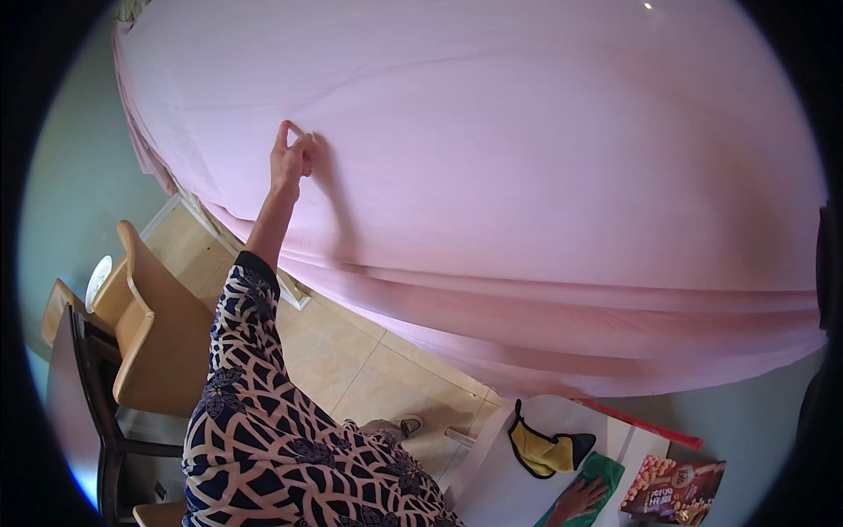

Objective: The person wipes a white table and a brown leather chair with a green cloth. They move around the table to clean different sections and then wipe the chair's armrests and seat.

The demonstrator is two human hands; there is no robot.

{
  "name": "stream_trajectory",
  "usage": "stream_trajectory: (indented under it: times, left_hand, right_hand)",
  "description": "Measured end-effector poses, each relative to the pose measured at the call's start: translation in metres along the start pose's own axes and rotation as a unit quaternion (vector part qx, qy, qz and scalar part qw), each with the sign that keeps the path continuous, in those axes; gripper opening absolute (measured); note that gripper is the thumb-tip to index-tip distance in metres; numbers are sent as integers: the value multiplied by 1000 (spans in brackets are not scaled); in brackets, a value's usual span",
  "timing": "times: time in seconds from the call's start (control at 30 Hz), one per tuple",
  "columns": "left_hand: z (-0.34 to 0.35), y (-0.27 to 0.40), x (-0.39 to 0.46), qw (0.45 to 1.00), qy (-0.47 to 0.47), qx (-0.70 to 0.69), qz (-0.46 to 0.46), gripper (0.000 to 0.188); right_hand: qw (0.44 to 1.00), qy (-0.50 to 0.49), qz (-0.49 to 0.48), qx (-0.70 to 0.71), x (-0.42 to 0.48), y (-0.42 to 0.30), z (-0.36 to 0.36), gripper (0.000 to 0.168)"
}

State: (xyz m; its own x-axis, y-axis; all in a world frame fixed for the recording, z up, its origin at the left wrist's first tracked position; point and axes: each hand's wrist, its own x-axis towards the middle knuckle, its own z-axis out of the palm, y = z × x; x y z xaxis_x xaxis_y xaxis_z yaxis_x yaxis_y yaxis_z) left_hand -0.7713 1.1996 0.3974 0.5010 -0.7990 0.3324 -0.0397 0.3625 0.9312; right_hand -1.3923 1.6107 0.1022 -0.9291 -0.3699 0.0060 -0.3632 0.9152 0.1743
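Observation:
A large pink cloth (527, 165) fills the upper view, with soft folds along its lower edge. My left arm is stretched out to it, and my left hand (290, 155) is at its surface with the index finger bent and the other fingers curled. Whether a bit of cloth is pinched there, I cannot tell. Low on the right, my right hand (581, 499) lies with fingers spread on a green packet or cloth (606, 471). That green item is on a white tabletop (484, 461), beside a yellow cloth piece with black edging (543, 451).
A printed snack package (673, 491) and a red strip (658, 428) lie at the table's right side. On the left stand a tan chair (168, 329) and a dark-framed table (82, 395). Tiled floor (349, 349) shows between, with a shoe (412, 427) on it.

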Motion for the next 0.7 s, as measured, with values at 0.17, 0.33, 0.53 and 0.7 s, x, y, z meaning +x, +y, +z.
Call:
stream_trajectory:
  times: [0.17, 0.33, 0.53, 0.7]
  left_hand:
    - [-8, -4, 20, 1000, 10, 22, 7, 72]
    - [-2, -12, 23, 999, 6, 37, 19, 71]
    - [4, -6, -16, 975, 6, 111, 192, 58]
    - [140, 72, -159, 903, -272, -67, 325, 42]
  right_hand:
    - [1000, 2, -4, -17, 3, 4, 6, 53]
    - [1000, 9, -11, 7, -5, 4, -2, 54]
    - [999, 19, -38, 11, -6, -7, 7, 54]
    - [998, 38, -37, 21, -8, 27, -2, 55]
